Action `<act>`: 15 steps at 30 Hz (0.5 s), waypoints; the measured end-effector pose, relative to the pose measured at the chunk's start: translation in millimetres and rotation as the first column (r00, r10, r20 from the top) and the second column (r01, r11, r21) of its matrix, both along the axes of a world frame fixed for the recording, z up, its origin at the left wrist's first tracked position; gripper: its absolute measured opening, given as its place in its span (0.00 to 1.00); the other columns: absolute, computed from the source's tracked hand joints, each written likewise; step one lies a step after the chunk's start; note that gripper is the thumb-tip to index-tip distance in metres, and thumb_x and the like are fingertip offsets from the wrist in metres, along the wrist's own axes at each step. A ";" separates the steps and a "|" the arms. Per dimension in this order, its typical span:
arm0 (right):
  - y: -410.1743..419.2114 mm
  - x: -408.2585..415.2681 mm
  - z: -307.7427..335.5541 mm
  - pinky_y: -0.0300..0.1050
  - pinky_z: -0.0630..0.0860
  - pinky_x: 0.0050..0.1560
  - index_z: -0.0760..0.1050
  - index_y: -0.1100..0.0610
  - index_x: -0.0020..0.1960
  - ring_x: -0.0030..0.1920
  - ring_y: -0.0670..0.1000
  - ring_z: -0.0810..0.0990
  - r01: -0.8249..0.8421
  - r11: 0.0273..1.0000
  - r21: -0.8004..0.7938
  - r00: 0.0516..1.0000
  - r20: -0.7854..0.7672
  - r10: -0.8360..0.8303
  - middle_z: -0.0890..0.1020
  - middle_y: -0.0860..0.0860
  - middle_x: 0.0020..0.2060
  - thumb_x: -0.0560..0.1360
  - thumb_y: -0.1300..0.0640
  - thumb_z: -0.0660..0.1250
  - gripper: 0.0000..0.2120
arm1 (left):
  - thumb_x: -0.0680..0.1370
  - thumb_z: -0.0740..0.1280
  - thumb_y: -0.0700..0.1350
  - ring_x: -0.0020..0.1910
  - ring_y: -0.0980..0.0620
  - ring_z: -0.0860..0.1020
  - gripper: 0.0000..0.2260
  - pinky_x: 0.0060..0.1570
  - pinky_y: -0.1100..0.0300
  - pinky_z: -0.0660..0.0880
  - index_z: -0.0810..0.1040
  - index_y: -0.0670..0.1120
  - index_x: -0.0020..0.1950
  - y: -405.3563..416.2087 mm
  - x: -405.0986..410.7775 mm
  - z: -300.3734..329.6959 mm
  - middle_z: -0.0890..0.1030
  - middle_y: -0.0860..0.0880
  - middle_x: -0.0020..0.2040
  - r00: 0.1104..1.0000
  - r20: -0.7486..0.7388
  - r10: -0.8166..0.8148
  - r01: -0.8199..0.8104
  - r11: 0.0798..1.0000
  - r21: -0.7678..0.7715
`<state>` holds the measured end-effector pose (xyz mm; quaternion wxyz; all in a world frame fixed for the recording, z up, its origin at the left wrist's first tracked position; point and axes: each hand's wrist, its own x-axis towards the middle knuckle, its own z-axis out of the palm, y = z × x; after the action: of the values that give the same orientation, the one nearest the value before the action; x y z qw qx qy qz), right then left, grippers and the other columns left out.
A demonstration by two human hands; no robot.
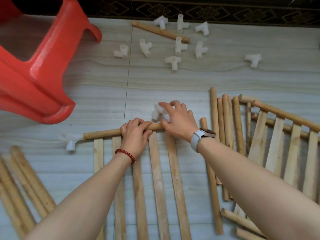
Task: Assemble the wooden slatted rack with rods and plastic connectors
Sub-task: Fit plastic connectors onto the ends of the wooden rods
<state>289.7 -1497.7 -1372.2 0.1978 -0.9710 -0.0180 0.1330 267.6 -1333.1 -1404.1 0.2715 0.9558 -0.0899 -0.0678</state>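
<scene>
wooden rod (103,133) gripped by left hand (136,134); right hand (180,120) grips connector (160,114).

A person's left hand (134,135), a red bead bracelet (125,154) at the wrist, grips the top rod (103,133) of a slatted panel (156,179) lying on a pale tiled floor (173,80). The right hand (178,118), a watch (203,135) on its wrist, holds a white connector (158,114) at the rod's right end. Another connector (71,140) sits on the rod's left end. Loose connectors (145,47) and a single rod (160,32) lie beyond; a red stool (34,66) stands at left, a second panel (277,144) and more rods (225,127) at right.
</scene>
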 end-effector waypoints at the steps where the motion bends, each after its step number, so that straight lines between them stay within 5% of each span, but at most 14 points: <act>1: 1.7 1.9 -1.2 0.53 0.63 0.61 0.60 0.45 0.72 0.66 0.55 0.64 -0.024 1.000 0.009 1.000 -0.001 0.024 0.64 0.52 0.68 0.76 0.51 0.59 0.25 | 0.75 0.69 0.42 0.53 0.45 0.73 0.12 0.50 0.63 0.50 0.81 0.48 0.58 0.1 -0.1 -0.2 0.77 0.46 0.50 1.000 0.004 -0.002 0.002 1.000 -0.003; 5: 8.9 11.7 -5.5 0.50 0.63 0.61 0.61 0.43 0.72 0.65 0.53 0.65 -0.068 0.992 0.105 0.997 0.033 0.065 0.66 0.50 0.68 0.78 0.50 0.60 0.24 | 0.74 0.69 0.42 0.52 0.44 0.74 0.12 0.49 0.63 0.50 0.81 0.48 0.57 0.3 -0.8 -3.0 0.77 0.47 0.49 1.000 0.017 0.006 -0.006 1.000 -0.018; 9: 10.4 18.1 -7.8 0.48 0.65 0.57 0.70 0.51 0.66 0.61 0.54 0.69 -0.043 0.983 0.176 0.998 0.055 0.034 0.76 0.51 0.59 0.79 0.54 0.60 0.15 | 0.76 0.68 0.44 0.55 0.49 0.72 0.13 0.52 0.64 0.49 0.80 0.50 0.60 -1.0 0.2 -1.9 0.77 0.49 0.52 0.999 -0.016 0.036 -0.037 0.999 -0.030; 13: -7.4 4.8 0.0 0.44 0.66 0.44 0.69 0.58 0.61 0.46 0.55 0.75 0.239 0.864 0.443 0.954 0.056 -0.293 0.74 0.50 0.42 0.80 0.57 0.59 0.12 | 0.76 0.67 0.44 0.57 0.51 0.71 0.11 0.52 0.65 0.48 0.80 0.49 0.59 -0.9 1.7 -2.2 0.76 0.50 0.53 0.998 -0.033 0.045 -0.047 0.997 -0.058; 15: -23.3 -6.6 5.0 0.44 0.62 0.39 0.68 0.60 0.60 0.41 0.54 0.73 0.291 0.856 0.427 0.936 0.059 -0.348 0.75 0.51 0.39 0.80 0.57 0.58 0.11 | 0.77 0.66 0.45 0.57 0.52 0.71 0.11 0.52 0.65 0.48 0.80 0.50 0.59 0.2 1.9 -2.6 0.76 0.51 0.53 0.999 -0.031 0.043 -0.044 0.998 -0.053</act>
<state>283.1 -1521.0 -1367.1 0.4153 -0.9035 0.1028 0.0262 269.5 -1332.9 -1406.8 0.2997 0.9488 -0.0669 -0.0737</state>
